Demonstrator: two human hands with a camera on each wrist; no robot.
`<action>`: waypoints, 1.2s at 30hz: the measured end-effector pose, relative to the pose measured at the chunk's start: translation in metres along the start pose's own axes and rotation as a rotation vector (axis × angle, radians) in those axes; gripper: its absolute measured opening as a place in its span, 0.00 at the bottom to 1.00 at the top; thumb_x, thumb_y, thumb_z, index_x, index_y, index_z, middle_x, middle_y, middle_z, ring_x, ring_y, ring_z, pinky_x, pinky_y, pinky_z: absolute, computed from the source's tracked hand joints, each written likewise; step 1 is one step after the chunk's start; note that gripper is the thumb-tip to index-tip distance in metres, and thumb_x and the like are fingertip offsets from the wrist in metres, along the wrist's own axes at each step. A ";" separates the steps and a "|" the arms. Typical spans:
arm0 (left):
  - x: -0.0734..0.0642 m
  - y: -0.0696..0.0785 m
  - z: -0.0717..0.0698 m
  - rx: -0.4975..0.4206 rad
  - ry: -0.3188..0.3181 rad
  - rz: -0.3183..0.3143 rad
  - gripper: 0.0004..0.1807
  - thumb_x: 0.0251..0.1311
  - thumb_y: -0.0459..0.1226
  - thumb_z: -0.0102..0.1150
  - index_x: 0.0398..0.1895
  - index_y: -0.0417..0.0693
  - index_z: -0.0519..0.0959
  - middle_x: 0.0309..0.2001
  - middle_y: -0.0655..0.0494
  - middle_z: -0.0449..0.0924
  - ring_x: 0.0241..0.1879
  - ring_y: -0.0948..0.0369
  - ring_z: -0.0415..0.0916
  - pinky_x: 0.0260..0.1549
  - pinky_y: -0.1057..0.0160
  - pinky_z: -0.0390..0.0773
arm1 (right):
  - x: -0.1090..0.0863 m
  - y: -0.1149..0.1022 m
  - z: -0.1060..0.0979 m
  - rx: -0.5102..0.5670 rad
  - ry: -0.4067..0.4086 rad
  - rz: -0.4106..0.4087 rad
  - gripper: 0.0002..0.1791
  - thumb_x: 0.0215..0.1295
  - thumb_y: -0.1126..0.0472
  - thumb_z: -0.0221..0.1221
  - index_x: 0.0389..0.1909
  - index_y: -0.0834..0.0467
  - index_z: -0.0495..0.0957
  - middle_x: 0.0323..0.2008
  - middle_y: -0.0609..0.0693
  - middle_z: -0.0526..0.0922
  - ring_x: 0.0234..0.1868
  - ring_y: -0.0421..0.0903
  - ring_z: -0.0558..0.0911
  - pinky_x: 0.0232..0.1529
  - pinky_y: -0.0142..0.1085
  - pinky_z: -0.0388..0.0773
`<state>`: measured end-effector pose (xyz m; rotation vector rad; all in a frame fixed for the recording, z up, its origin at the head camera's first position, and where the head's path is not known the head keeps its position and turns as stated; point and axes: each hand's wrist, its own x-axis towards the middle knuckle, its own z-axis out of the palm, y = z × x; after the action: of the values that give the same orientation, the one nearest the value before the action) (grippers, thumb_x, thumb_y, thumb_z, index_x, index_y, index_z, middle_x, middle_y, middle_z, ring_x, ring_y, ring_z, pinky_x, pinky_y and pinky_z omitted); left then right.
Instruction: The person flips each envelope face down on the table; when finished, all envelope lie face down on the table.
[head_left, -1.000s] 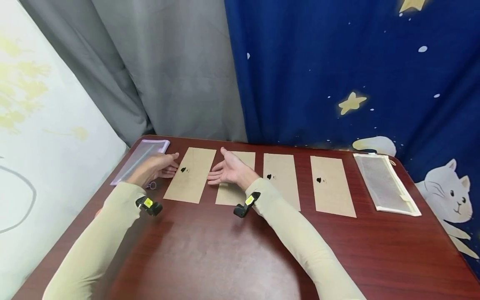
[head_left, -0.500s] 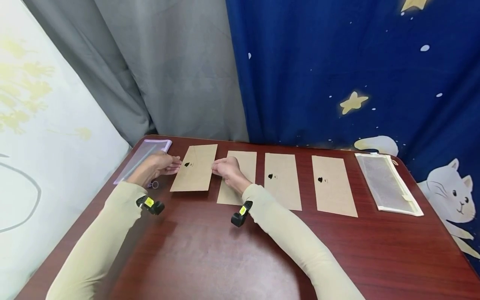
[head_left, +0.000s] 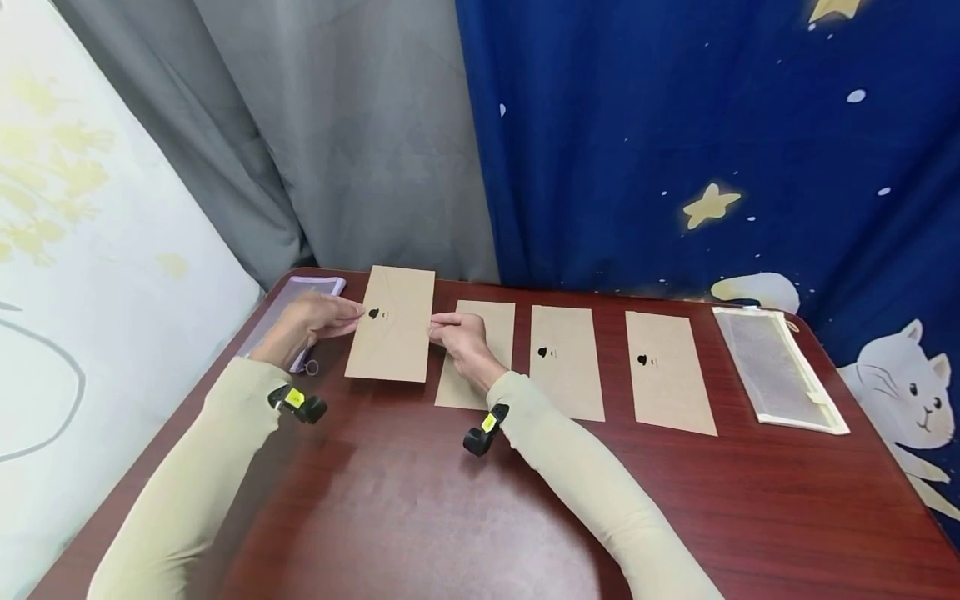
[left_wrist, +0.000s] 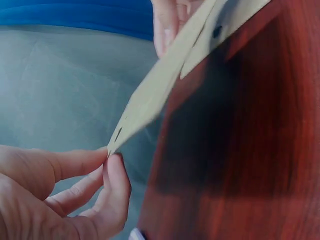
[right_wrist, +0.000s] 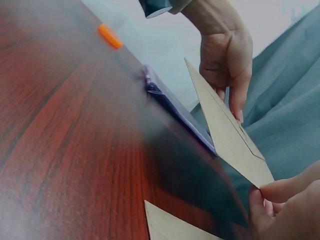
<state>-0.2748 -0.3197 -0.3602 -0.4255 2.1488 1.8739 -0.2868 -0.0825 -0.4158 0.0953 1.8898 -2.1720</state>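
Both hands hold a kraft paper envelope [head_left: 393, 342] with a small black hat print, tilted and lifted above the far left of the table. My left hand [head_left: 318, 319] pinches its left edge between thumb and fingers, as the left wrist view shows at the envelope edge [left_wrist: 145, 102]. On the opposite edge, my right hand [head_left: 463, 342] pinches likewise; in the right wrist view the envelope [right_wrist: 230, 142] shows its flap seams. Beneath my right hand lies a second envelope [head_left: 497, 325], partly covered. Further right lie a third envelope [head_left: 566, 367] and a fourth [head_left: 670, 379].
A purple-edged zip pouch [head_left: 300, 285] lies at the left table edge, partly behind my left hand. At the right lies a white-edged mesh zip pouch [head_left: 776, 367]. An orange object [right_wrist: 109, 36] sits near the table edge. Curtains [head_left: 375, 150] hang behind the dark red table [head_left: 420, 500].
My right hand has closed from spread fingers to a pinch on the left-most envelope. Both hands have raised that envelope off the table, tilting it upward.
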 end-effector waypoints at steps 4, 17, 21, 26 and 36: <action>-0.004 0.011 -0.001 -0.012 -0.023 0.014 0.18 0.67 0.23 0.56 0.23 0.50 0.85 0.23 0.61 0.87 0.27 0.69 0.85 0.40 0.69 0.87 | 0.001 -0.004 -0.003 0.012 -0.017 0.006 0.16 0.59 0.78 0.62 0.49 0.68 0.85 0.46 0.63 0.88 0.35 0.41 0.87 0.55 0.41 0.85; -0.022 0.048 0.007 -0.009 0.018 0.078 0.13 0.65 0.22 0.56 0.27 0.43 0.82 0.21 0.60 0.86 0.25 0.66 0.86 0.36 0.69 0.88 | -0.022 -0.040 0.012 -0.662 0.074 -0.517 0.11 0.62 0.56 0.70 0.41 0.57 0.90 0.36 0.48 0.91 0.30 0.36 0.84 0.29 0.24 0.76; -0.029 0.055 0.014 0.005 0.065 0.138 0.08 0.64 0.22 0.57 0.32 0.37 0.83 0.21 0.59 0.86 0.24 0.66 0.86 0.36 0.68 0.88 | -0.042 -0.058 0.040 -0.794 -0.012 -0.637 0.10 0.64 0.54 0.68 0.28 0.54 0.91 0.21 0.44 0.85 0.21 0.36 0.74 0.18 0.26 0.66; -0.033 0.060 0.021 0.041 0.076 0.219 0.06 0.64 0.24 0.57 0.42 0.29 0.81 0.21 0.60 0.86 0.24 0.66 0.86 0.33 0.70 0.87 | -0.050 -0.069 0.067 -1.057 0.036 -0.695 0.17 0.65 0.50 0.68 0.18 0.53 0.83 0.17 0.45 0.80 0.24 0.41 0.82 0.21 0.30 0.74; -0.044 0.053 0.040 0.351 0.253 0.296 0.15 0.62 0.32 0.63 0.47 0.26 0.83 0.14 0.69 0.82 0.19 0.73 0.82 0.25 0.73 0.85 | -0.058 -0.058 0.077 -1.378 0.202 -0.751 0.09 0.69 0.57 0.60 0.30 0.51 0.86 0.27 0.47 0.88 0.28 0.45 0.87 0.22 0.33 0.81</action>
<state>-0.2544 -0.2709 -0.3003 -0.2938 2.7773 1.5924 -0.2352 -0.1423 -0.3358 -0.7564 3.4114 -0.5912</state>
